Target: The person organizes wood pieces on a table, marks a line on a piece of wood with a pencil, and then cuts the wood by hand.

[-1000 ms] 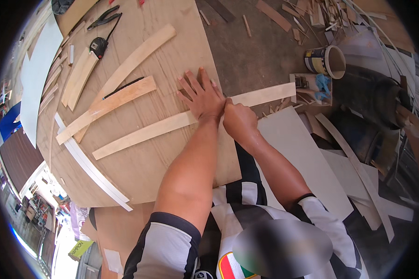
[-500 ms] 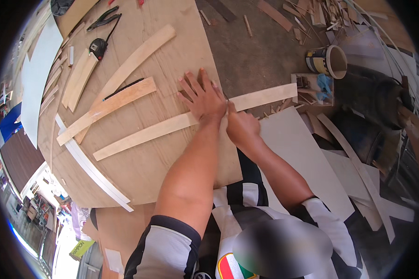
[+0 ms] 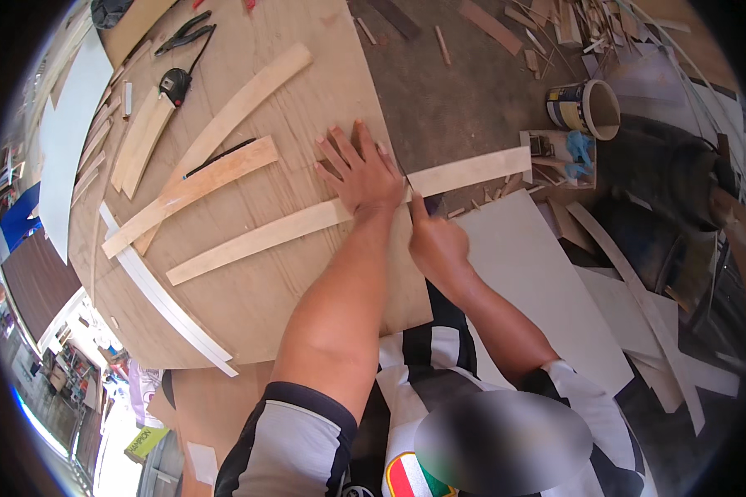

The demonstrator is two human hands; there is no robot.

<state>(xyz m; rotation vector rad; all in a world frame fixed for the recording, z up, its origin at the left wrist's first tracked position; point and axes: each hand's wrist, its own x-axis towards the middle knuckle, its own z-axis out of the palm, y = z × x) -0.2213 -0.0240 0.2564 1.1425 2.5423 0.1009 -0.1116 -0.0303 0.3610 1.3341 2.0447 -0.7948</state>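
Observation:
My left hand [image 3: 366,176] lies flat with fingers spread, pressing a long pale wood strip [image 3: 257,243] onto the plywood tabletop [image 3: 323,290]. The strip's right part sticks out past the table edge. Just right of that hand, my right hand [image 3: 439,248] is closed around the handle of a hand saw [image 3: 408,184]. Its thin dark blade, seen nearly edge-on, crosses the strip close to the table edge. The handle is mostly hidden in my fist.
Farther left lie a second wood strip [image 3: 195,195], a dark pencil-like stick [image 3: 218,158], a tape measure [image 3: 174,85], black pliers [image 3: 182,35] and a white strip [image 3: 174,302]. Offcuts and a paint bucket [image 3: 601,109] are on the floor beyond. A white board [image 3: 547,290] leans beside my right arm.
My right hand has drawn back toward me with the saw, so more of the blade shows. My left hand and the wood strip have stayed in place.

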